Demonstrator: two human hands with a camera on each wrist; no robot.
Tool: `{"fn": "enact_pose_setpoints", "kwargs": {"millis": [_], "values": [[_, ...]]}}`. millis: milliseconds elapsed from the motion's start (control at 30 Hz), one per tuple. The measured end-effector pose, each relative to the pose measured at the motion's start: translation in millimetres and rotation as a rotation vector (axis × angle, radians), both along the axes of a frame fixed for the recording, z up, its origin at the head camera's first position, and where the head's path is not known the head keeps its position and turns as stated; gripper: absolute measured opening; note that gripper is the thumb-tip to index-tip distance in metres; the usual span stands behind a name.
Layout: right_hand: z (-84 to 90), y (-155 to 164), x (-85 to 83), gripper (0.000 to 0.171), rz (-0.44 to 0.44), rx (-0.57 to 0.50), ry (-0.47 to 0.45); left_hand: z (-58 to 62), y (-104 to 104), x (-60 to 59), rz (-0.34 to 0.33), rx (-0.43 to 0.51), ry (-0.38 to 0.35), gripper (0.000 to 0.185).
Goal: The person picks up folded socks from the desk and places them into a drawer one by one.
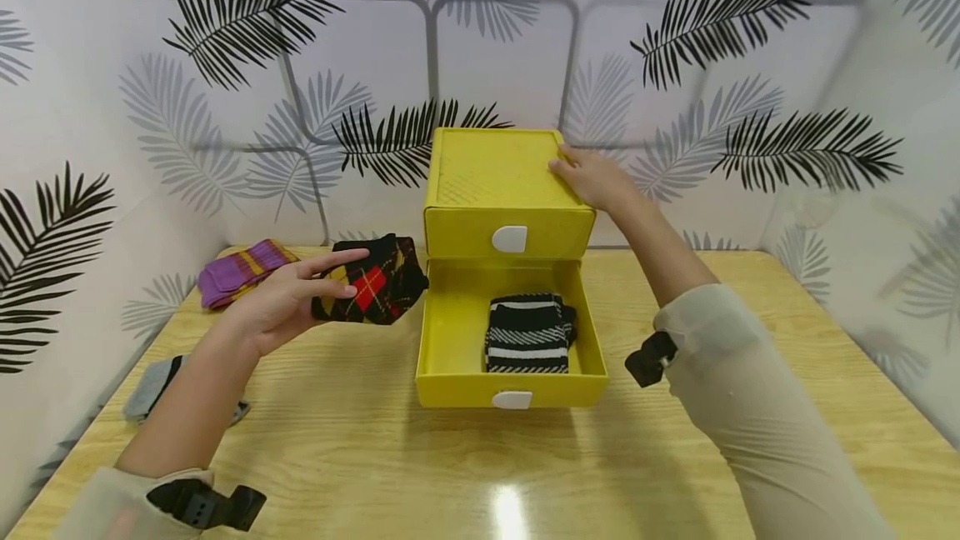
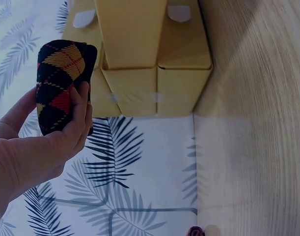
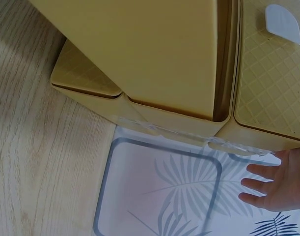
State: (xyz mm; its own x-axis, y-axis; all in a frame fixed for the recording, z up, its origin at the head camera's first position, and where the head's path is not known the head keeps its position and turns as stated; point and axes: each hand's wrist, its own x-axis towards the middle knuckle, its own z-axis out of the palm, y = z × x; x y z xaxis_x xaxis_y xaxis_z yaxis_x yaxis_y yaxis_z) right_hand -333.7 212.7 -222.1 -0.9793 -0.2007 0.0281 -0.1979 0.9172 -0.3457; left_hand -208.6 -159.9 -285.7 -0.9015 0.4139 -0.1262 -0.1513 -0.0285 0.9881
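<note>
My left hand point(image 1: 273, 307) grips a folded pair of argyle socks point(image 1: 378, 282), black with red and yellow diamonds, just left of a yellow drawer unit point(image 1: 495, 169). The left wrist view shows the thumb on one side of the argyle bundle point(image 2: 59, 83) and the fingers on the other. One drawer point(image 1: 453, 340) is pulled out below the top one. A folded pair of black-and-white striped socks point(image 1: 527, 332) lies in its right part. At the unit's top right edge rests my right hand point(image 1: 596, 177), its fingers spread in the right wrist view.
Purple and yellow striped socks point(image 1: 243, 269) lie at the table's back left. Grey and black socks point(image 1: 153, 386) sit nearer, partly behind my left forearm. Both wrist views show three stacked drawers, the middle one point(image 2: 132, 34) extended. A leaf-patterned wall covering point(image 1: 502, 65) stands close behind the unit.
</note>
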Motion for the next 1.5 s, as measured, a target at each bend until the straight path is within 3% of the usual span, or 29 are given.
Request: {"fn": "enact_pose_setpoints", "kwargs": {"millis": [300, 533, 667, 800, 1033, 1200, 1367, 1500], "values": [[1.4, 0, 0.6, 0.058, -0.003, -0.009, -0.002, 10.5, 30, 20.4, -0.106, 0.069, -0.012, 0.046], [1.1, 0, -0.3, 0.058, 0.000, -0.014, 0.004, 7.4, 65, 19.4, -0.123, 0.066, -0.066, 0.050], [0.2, 0, 0.4, 0.058, 0.004, -0.012, 0.011, 0.8, 80, 17.5, -0.126, 0.040, -0.059, 0.049], [-0.4, -1, 1.0, 0.058, 0.009, -0.011, 0.020, -3.6, 92, 16.3, -0.109, -0.040, -0.028, 0.048], [-0.6, -1, 1.0, 0.058, 0.005, -0.008, 0.023, -12.3, 109, 13.7, -0.059, -0.261, 0.076, 0.045], [-0.9, -1, 0.2, 0.058, 0.009, -0.001, 0.025, -14.4, 114, 15.2, -0.037, -0.461, 0.208, 0.046], [-1.7, 0, -1.0, 0.058, 0.009, 0.000, 0.029, -9.3, 117, 20.5, -0.059, -0.657, 0.398, 0.047], [-1.4, -1, -0.4, 0.058, 0.006, -0.004, 0.031, -5.0, 119, 25.4, -0.048, -0.764, 0.466, 0.048]]}}
